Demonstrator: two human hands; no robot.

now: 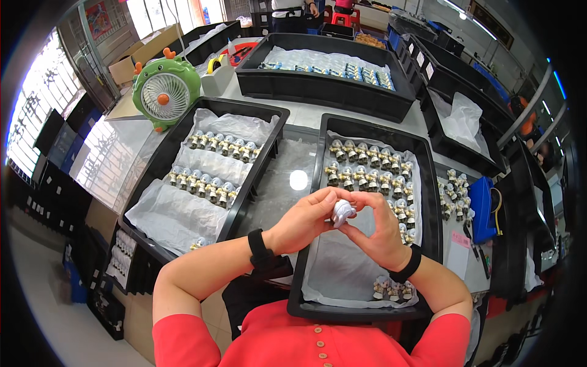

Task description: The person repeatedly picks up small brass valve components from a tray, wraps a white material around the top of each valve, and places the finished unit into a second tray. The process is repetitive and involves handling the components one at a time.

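Observation:
Between both hands I hold a small figurine (343,211) with a pale grey-white head, over the right black tray (435,202). My left hand (306,217) has its fingers closed on the figurine's left side. From the other side, my right hand (380,235) pinches it between thumb and fingers. The lower part of the figurine is hidden by my fingers. Below my hands, the tray is lined with white paper (339,272). Rows of similar figurines (370,179) stand in its far part, and several more figurines (391,289) lie at its near right corner.
To the left, another black tray (276,131) holds rows of figurines on paper. A larger black tray (324,82) with blue items stands behind. A green fan (164,92) sits at the far left. Loose figurines (454,194), a blue box (483,208) and tools (483,260) are on the right.

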